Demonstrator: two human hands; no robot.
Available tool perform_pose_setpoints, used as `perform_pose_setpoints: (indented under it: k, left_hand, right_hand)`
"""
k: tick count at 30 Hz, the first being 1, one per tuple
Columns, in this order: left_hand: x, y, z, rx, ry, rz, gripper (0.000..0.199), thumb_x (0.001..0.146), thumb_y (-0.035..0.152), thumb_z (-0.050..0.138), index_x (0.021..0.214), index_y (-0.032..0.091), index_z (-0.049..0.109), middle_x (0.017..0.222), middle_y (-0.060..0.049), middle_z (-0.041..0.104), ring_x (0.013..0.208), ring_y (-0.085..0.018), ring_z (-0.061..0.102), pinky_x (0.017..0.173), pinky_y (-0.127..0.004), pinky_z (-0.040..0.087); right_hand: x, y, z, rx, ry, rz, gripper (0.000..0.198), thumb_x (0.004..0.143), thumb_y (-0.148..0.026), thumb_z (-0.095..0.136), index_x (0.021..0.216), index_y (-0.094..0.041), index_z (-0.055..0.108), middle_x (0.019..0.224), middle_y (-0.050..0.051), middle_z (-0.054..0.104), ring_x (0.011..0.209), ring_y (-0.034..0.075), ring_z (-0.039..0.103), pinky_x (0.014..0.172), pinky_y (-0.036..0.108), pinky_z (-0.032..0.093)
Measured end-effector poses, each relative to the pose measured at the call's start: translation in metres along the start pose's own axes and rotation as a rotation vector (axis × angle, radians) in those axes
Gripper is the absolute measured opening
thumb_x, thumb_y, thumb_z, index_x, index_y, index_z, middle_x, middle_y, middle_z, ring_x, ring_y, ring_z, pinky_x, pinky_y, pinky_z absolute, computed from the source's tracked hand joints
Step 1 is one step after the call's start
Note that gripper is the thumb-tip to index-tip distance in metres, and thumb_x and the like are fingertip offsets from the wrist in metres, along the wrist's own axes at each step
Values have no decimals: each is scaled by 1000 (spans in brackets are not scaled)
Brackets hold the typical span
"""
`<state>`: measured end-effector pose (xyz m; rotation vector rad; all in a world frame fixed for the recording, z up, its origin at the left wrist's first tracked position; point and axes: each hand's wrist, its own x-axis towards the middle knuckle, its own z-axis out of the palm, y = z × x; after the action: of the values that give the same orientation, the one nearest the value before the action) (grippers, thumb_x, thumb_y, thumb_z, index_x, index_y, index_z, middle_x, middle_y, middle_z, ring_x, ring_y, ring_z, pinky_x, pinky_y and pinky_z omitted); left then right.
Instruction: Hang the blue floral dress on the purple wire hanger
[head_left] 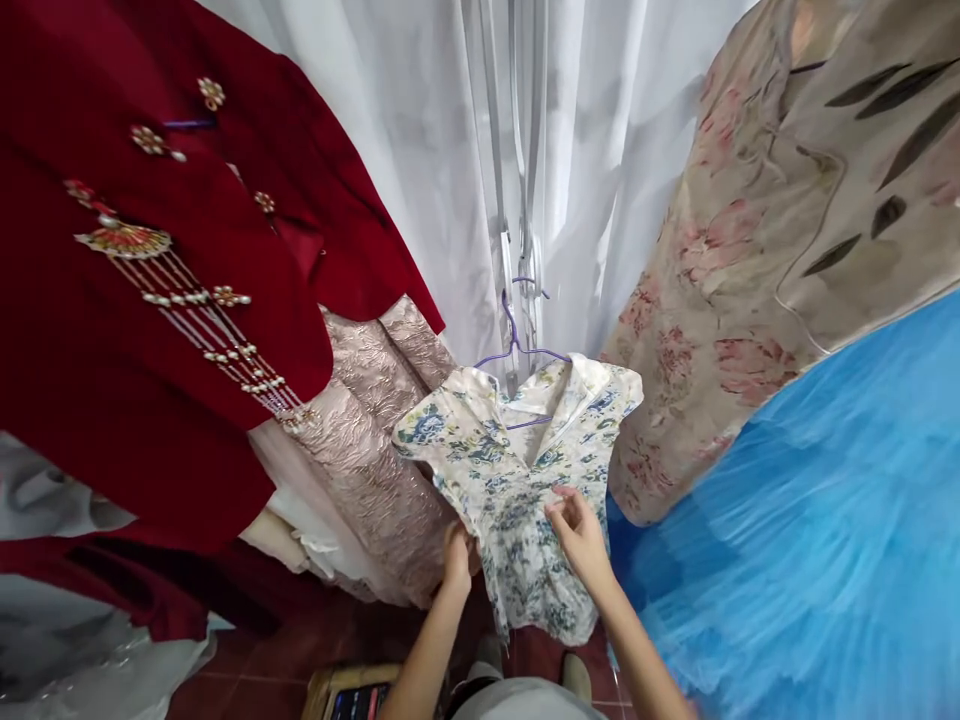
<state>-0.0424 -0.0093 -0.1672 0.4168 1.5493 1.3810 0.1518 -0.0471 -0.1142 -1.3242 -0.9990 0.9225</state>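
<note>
A white blouse (pixel 529 520) with a blue and yellow floral print hangs in front of me on a purple wire hanger (pixel 514 340). It has a wide collar, a V neck and short sleeves. My left hand (pixel 456 558) is at its side edge near the waist, with the fingers closed on the fabric and partly hidden by it. Over the front, at the right of the waist, my right hand (pixel 579 528) has its thumb and forefinger drawn together in a pinch. Whether cloth or something tiny is between those fingertips is not visible.
A red jacket (pixel 180 400) with beaded ornaments hangs left, beside a pink textured garment (pixel 375 450). To the right are a beige floral garment (pixel 720 300) and blue tulle (pixel 810 520). White curtains (pixel 600 130) hang behind. A box (pixel 322 692) stands on the reddish floor.
</note>
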Motion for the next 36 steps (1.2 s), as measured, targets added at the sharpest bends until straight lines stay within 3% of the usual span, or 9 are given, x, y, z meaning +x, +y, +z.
perform_pose_setpoints:
  k: [2,5,10,14,20,25,29,32,36]
  left_hand:
    - [-4,-21,-11,16,-50,-89,11,77,16,71,72,15,62,64,2,60,52,-9,56,52,-19,39]
    - [-17,-40,-4,14,-249,-179,13,66,18,78,71,15,66,68,-3,67,58,-14,63,56,-21,43]
    - [-19,-16,49,-101,-587,-130,25,70,34,80,86,15,74,93,-10,75,77,-18,68,67,-24,49]
    - [-6,14,80,-147,-652,-146,28,77,38,76,94,16,75,104,-12,75,90,-21,69,72,-25,50]
    - [5,23,95,-199,-656,-318,31,82,42,72,95,14,74,98,-11,76,85,-19,69,67,-24,48]
    - [-3,23,102,-226,-752,-383,25,70,32,82,79,13,69,80,-9,74,65,-16,65,56,-23,44]
    - [-14,17,102,-223,-756,-390,23,67,26,82,77,14,66,76,-5,72,47,-10,52,46,-22,35]
    - [-15,15,99,-242,-734,-414,17,72,24,76,81,15,67,80,-4,71,57,-11,58,51,-21,41]
    - [-10,15,93,-226,-723,-476,14,78,24,70,88,14,68,88,-8,73,74,-16,66,63,-24,49]
  right_hand:
    - [24,2,15,-162,13,-24,53,83,-60,66,114,-17,61,73,1,67,59,19,58,59,30,43]
    - [57,1,40,-431,88,-37,44,86,-56,62,109,-19,63,79,5,73,66,23,65,63,30,42]
    - [81,0,62,-637,172,-58,34,95,-46,47,92,-18,66,81,11,75,74,25,69,64,30,38]
    - [83,5,66,-637,182,-50,31,92,-47,53,98,-18,64,82,10,76,75,25,69,64,29,38]
    - [82,10,66,-402,148,-42,30,87,-49,56,85,-19,62,63,5,68,62,22,62,60,29,39]
    - [49,15,54,-189,19,7,38,82,-55,60,64,-21,54,49,1,59,45,17,52,49,27,39]
    - [33,12,41,-43,-74,83,46,84,-61,58,65,-19,60,49,3,61,36,13,41,41,26,32]
    - [37,10,34,-79,-13,96,45,82,-62,62,69,-19,62,54,4,65,40,15,49,43,27,35]
    - [49,13,34,-278,124,72,42,79,-57,67,95,-18,66,60,3,70,55,23,65,54,29,44]
